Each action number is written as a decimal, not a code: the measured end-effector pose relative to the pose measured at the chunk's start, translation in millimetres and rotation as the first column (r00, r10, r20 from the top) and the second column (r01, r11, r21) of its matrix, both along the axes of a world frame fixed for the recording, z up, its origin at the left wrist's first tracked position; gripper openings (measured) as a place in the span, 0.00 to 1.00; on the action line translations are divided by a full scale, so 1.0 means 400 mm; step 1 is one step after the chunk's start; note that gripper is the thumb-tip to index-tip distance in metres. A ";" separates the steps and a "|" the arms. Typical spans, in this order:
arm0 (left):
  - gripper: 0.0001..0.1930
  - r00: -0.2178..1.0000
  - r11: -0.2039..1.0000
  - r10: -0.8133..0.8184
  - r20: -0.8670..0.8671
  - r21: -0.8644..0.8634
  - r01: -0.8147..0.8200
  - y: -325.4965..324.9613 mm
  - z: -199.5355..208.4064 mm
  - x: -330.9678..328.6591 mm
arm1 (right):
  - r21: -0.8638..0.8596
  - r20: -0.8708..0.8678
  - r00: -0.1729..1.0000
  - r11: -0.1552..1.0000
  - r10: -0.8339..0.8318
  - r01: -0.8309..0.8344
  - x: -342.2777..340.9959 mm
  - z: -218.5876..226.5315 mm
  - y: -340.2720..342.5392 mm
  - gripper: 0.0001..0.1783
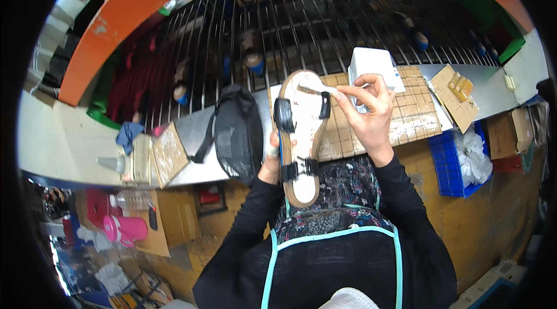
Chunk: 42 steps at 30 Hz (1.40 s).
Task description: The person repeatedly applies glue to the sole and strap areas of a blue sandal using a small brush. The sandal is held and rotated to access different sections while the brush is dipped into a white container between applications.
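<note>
The left hand (271, 155) grips a sandal (300, 135) from its left side, near the lower strap, fingers closed around the edge so that only the knuckles and thumb show beside the sole. The sandal is held up over the person's lap, sole side facing the camera, toe end pointing far and heel end near. Its pale underside is smeared white, and two black straps cross it, one near the toe and one near the heel.

The right hand (368, 109) comes in from the right, fingers pinched together on a small white brush (318, 87), whose tip rests on the far end of the sandal's sole.

Just beyond the hands lies a worn gridded cutting mat (415, 109) on the grey worktop (200, 129). A white box (371, 62) stands on the mat's far edge, just behind the right hand. A black bag (238, 132) sits on the worktop to the left of the sandal. Farther left, a clear squeeze bottle (113, 163) lies beside a stained board (169, 153). On the right, a blue crate (449, 164) with white plastic bags sits below the worktop. A metal wire rack (325, 19) carrying other sandals runs across the far side.
</note>
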<state>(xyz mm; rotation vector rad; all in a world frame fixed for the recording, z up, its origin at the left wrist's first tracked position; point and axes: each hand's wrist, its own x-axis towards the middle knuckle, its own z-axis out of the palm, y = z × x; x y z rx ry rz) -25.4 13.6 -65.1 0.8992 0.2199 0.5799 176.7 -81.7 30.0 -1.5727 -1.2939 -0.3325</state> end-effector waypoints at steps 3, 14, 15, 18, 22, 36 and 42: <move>0.52 0.997 0.996 0.077 -0.028 -0.052 -0.078 -0.011 0.007 0.010 | 0.144 0.180 0.966 0.976 -0.186 0.161 -0.006 0.002 0.010 0.09; 0.40 0.908 0.902 0.406 -0.106 -0.114 -0.416 -0.054 0.071 0.083 | 0.255 -0.674 0.513 0.819 0.532 -0.514 -0.030 -0.141 -0.105 0.26; 0.42 0.903 0.899 0.426 -0.052 -0.088 -0.429 -0.066 0.085 0.104 | 0.362 -0.664 0.411 0.749 0.625 -0.554 -0.044 -0.148 -0.106 0.29; 0.46 0.927 0.927 0.374 0.031 -0.032 -0.373 -0.103 0.129 0.145 | 0.505 -0.709 0.201 0.685 0.676 -0.525 -0.062 -0.149 -0.124 0.31; 0.52 0.925 0.913 0.379 -0.019 0.172 -0.370 -0.118 0.153 0.180 | 0.449 -0.812 0.211 0.814 0.544 -0.369 0.015 -0.114 -0.114 0.27; 0.42 0.915 0.867 -0.358 0.185 -0.299 0.399 -0.020 -0.133 0.174 | 0.447 -0.865 0.131 0.862 0.485 -0.240 0.571 -0.047 0.157 0.21; 0.41 0.928 0.850 -0.325 0.184 -0.374 0.371 -0.024 -0.140 0.173 | 0.194 -0.940 0.293 0.980 0.172 0.046 0.680 -0.186 0.414 0.23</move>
